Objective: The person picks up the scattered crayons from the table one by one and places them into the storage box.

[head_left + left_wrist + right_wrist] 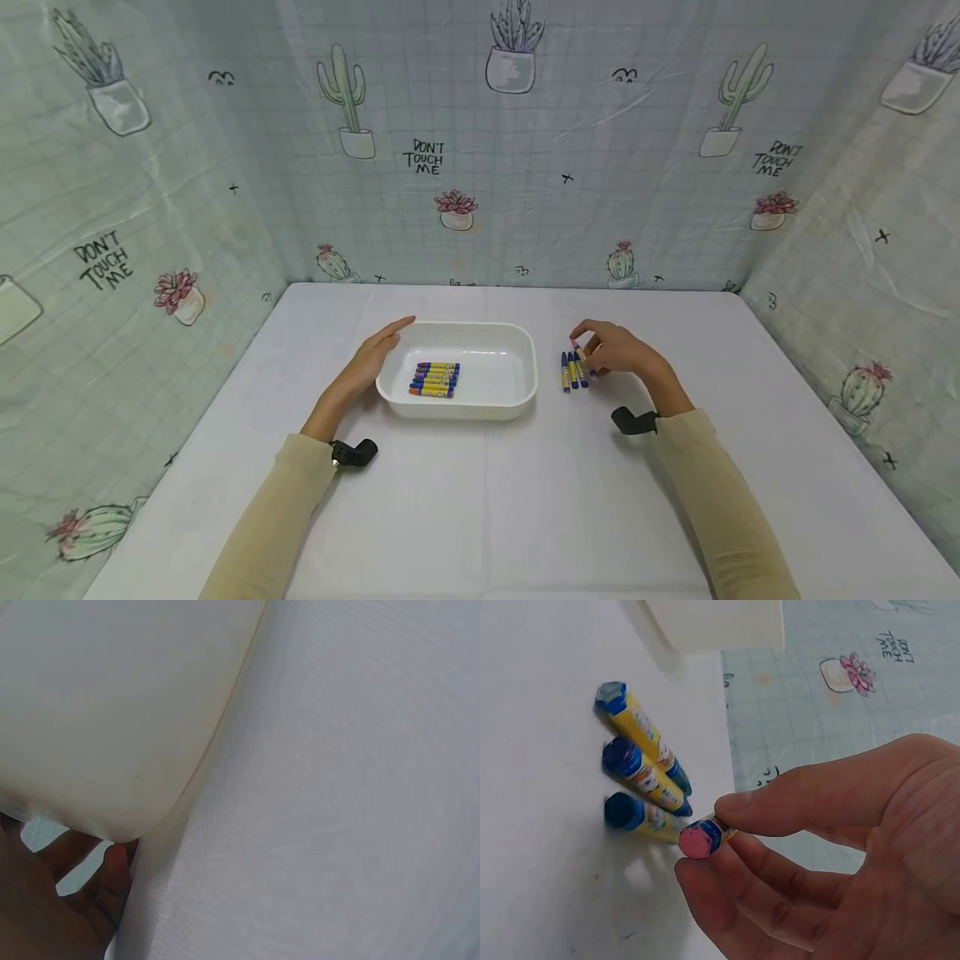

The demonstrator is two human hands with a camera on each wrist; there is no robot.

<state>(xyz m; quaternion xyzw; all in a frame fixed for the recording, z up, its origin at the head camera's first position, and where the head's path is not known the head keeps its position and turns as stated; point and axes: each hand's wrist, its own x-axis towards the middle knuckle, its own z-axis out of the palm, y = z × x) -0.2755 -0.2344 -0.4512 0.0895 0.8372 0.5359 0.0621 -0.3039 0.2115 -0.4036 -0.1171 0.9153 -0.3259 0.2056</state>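
Near the counter's [487, 525] near edge, two beige sleeves [273, 508] are reaching inward, a black wrist camera [356, 452] jutting from each cuff. Beyond them, a white tray [457, 412] is sitting left of the counter's middle, nearer its far edge than its near one, likely so both hands can work over it easily. In the tray's left half a row of crayons [433, 380] is lying side by side, roughly parallel to the tray's long sides, an orange-ended one nearest; the close alignment is probably saving room and keeping them from rolling.

The left hand [367, 362] is gripping the tray at its left end, seemingly to steady it. Right of the tray, apart from it, three loose crayons [574, 372] are lying on the counter, pointing toward its far edge. Just beside them the right hand [618, 348] is pinching a pink-ended crayon [697, 843] between thumb and fingers; that fingertip grip is probably suiting so slim a thing and leaving its end exposed. Past the counter's far edge, a cactus-print curtain [487, 179] is hanging.
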